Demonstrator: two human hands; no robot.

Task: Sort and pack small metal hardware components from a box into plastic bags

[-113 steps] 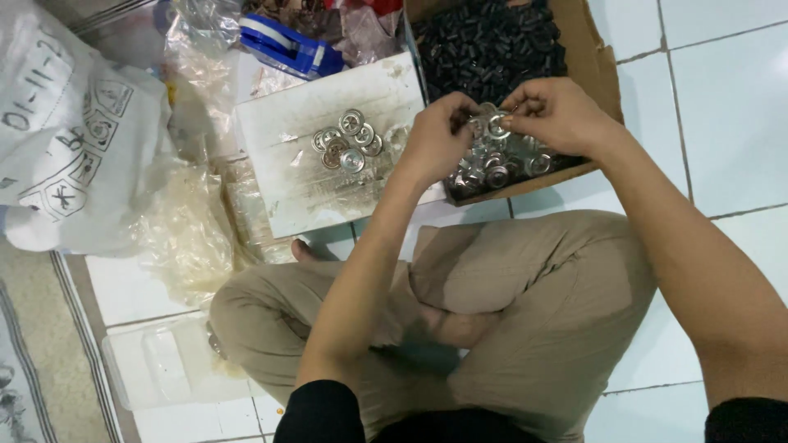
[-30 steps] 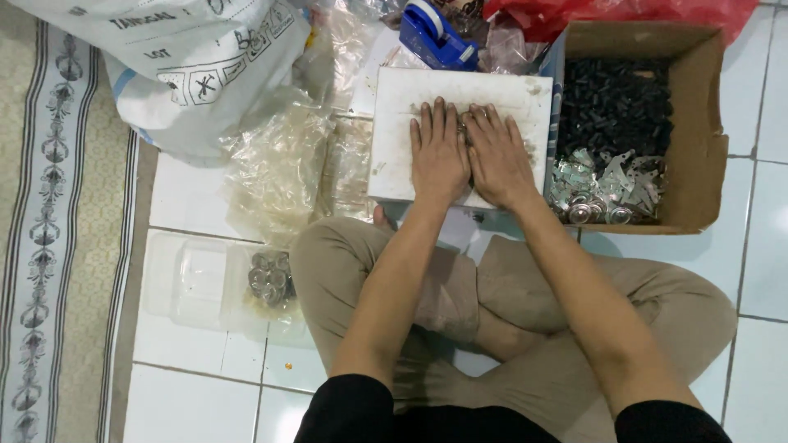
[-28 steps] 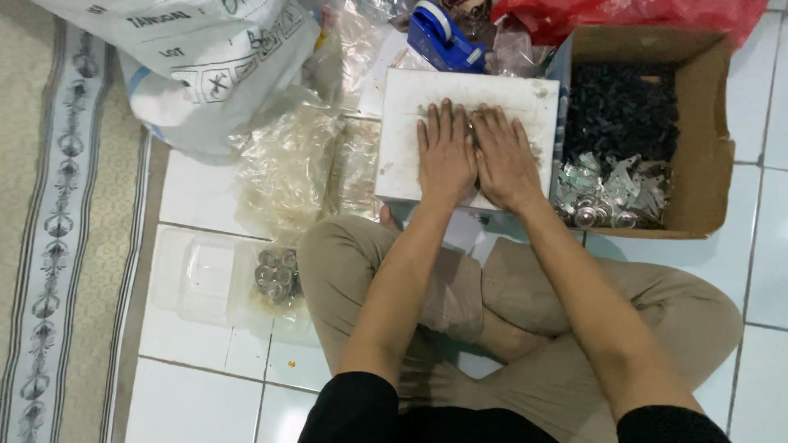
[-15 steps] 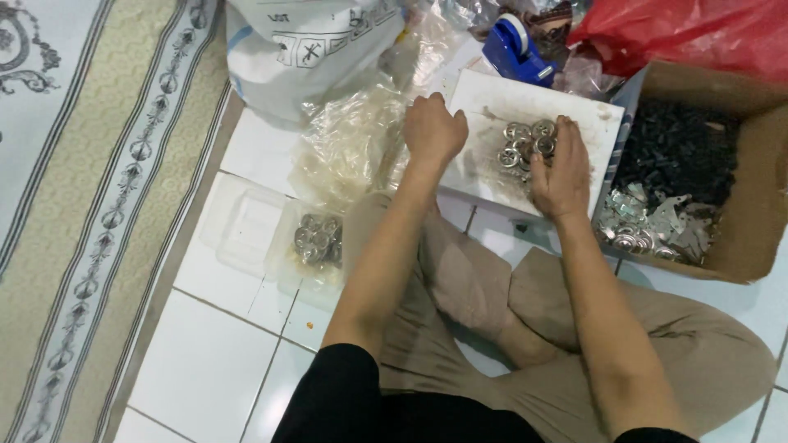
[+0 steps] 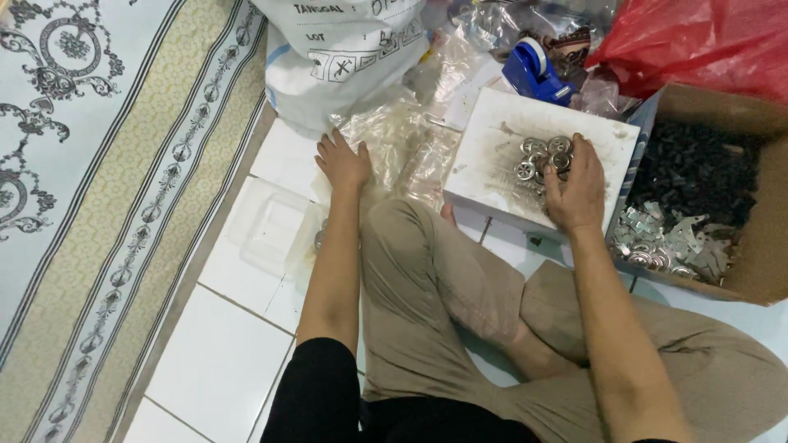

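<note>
Sitting cross-legged on the white tiled floor (image 5: 222, 369) in khaki trousers, the person is working with both hands apart, low in the middle of the frame. The left hand (image 5: 343, 161) is lying flat, fingers spread, on a heap of crumpled clear plastic bags (image 5: 394, 139) just left of centre; it is pinching nothing. The right hand (image 5: 576, 187) is resting on a square white foam board (image 5: 492, 156) in the upper right of centre, its fingers curled loosely over a small cluster of round silvery metal discs (image 5: 538, 157) lying on the board; whether it is actually gripping any disc cannot be told, since the fingers are hiding the contact.

Right of the board an open brown cardboard box (image 5: 767, 246) is standing at the right edge of the frame, holding a mass of small black parts (image 5: 698, 172) at its far side and a pile of shiny metal pieces (image 5: 669, 242) at its near side. Above the board a blue tape dispenser (image 5: 533, 74) is lying, with a red plastic bag (image 5: 698, 41) in the upper right corner. A large white printed sack (image 5: 336, 57) is sitting at the top centre. A clear plastic tray (image 5: 267, 226) is lying on the tiles beside the left forearm. A patterned cream rug (image 5: 90, 189) is filling the left side of the frame.
</note>
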